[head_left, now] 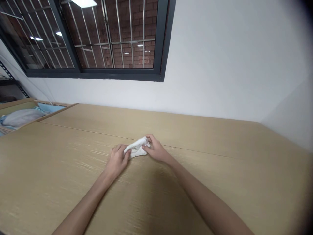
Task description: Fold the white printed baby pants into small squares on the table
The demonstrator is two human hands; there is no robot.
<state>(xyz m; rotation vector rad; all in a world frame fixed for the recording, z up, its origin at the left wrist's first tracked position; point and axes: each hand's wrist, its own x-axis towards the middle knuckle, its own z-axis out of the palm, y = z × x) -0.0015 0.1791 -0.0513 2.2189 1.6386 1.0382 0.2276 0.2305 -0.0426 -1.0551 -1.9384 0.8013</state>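
Observation:
Between my two hands is a small white sock-like cloth with a little dark print on it. It is bunched along its upper side, just above or on the tabletop. My left hand grips its left end, thumb on the near side and fingers curled behind. At the other end, my right hand pinches the upper right corner between thumb and fingers. The hands are partly over the cloth, so its ends are hidden.
A wide wood-coloured tabletop with a wrinkled film surface and a long seam runs to a white wall. At left, a wooden-edged bin holds pale fabric. Above is a dark-framed window with metal bars.

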